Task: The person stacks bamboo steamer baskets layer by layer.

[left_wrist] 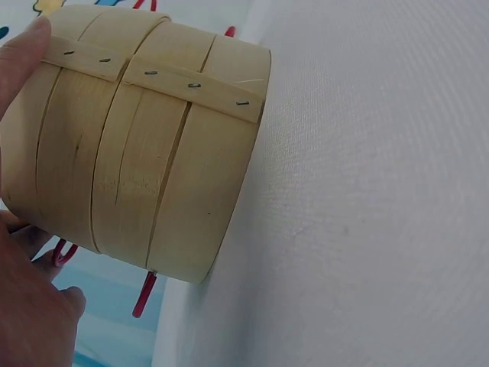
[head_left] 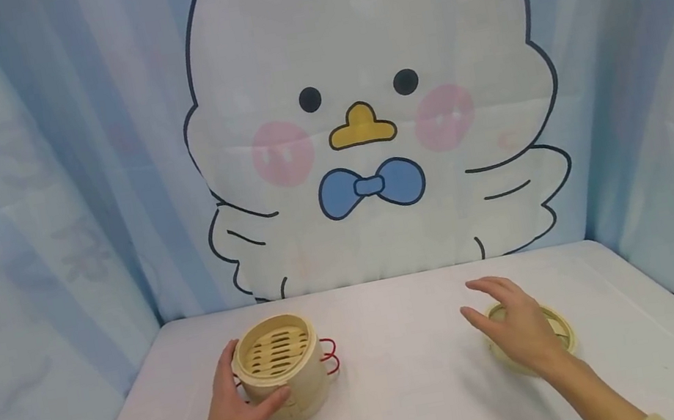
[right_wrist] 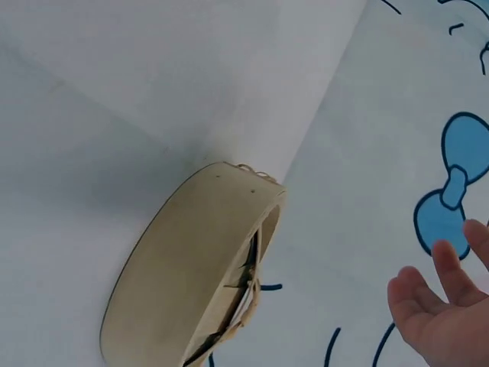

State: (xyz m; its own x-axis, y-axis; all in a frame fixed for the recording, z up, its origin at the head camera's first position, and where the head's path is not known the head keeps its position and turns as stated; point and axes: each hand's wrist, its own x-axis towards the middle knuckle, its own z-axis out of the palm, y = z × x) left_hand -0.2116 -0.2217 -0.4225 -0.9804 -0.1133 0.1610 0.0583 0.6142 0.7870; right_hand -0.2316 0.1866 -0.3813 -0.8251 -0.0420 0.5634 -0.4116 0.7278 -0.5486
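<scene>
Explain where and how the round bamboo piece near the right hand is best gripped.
I'd probably pinch the round bamboo piece across its outer wall, thumb opposite fingers, from above: it lies flat on the table, its low curved wall is exposed, and the right hand hovers above.

The steamer (head_left: pixel 306 392) stands left on the table (head_left: pixel 399 378), the lid (head_left: pixel 563 330) right, a curtain (head_left: pixel 383 247) behind both.
</scene>
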